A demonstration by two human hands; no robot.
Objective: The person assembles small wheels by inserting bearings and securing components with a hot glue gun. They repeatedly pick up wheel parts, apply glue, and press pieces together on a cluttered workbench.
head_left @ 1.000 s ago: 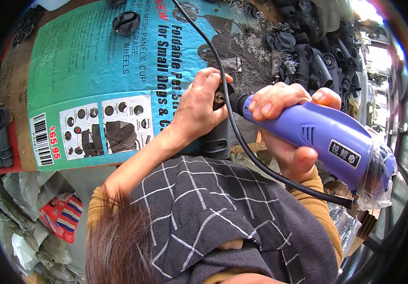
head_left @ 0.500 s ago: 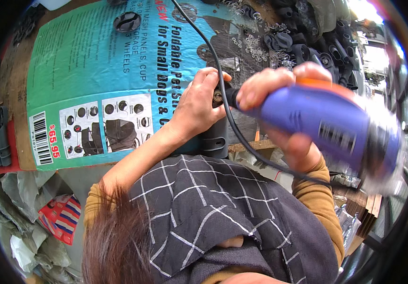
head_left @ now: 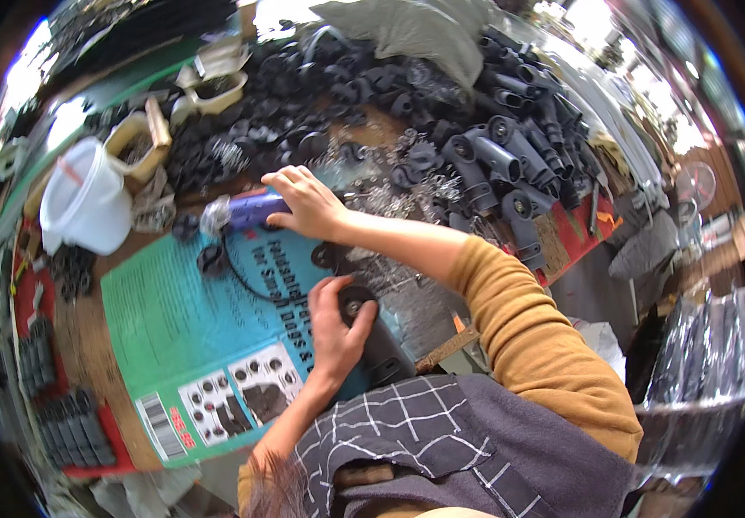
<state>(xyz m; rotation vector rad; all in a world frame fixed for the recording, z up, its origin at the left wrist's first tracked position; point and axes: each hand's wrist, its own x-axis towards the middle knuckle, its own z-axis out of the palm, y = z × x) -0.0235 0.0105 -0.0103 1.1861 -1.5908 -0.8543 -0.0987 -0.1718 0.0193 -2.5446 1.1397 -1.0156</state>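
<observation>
My left hand [head_left: 338, 332] is closed around the round end of a dark grey plastic fitting [head_left: 383, 352]. A metal fastener [head_left: 353, 306] shows in the middle of that round end, between thumb and fingers. The fitting's wider body lies toward my apron. Farther off, my right hand [head_left: 310, 205] grips a purple electric screwdriver [head_left: 256, 210], fingers over its far side and thumb on the near side. The screwdriver lies sideways at the far edge of a printed green and blue cardboard sheet [head_left: 165, 293], and its black cord [head_left: 243, 278] curves across the sheet. Its tip is hidden.
Dark plastic fittings [head_left: 493, 160] are heaped at the far right, with loose springs and rings [head_left: 407, 203] beside them. Small black parts [head_left: 303, 78] pile up at the back. A white bucket [head_left: 87, 203] stands left; rows of grey parts [head_left: 79, 432] line the left edge.
My right hand has carried the screwdriver off the fitting, away to the far left side. My left hand stays on the fitting. The view has shifted to show more of the bench.
</observation>
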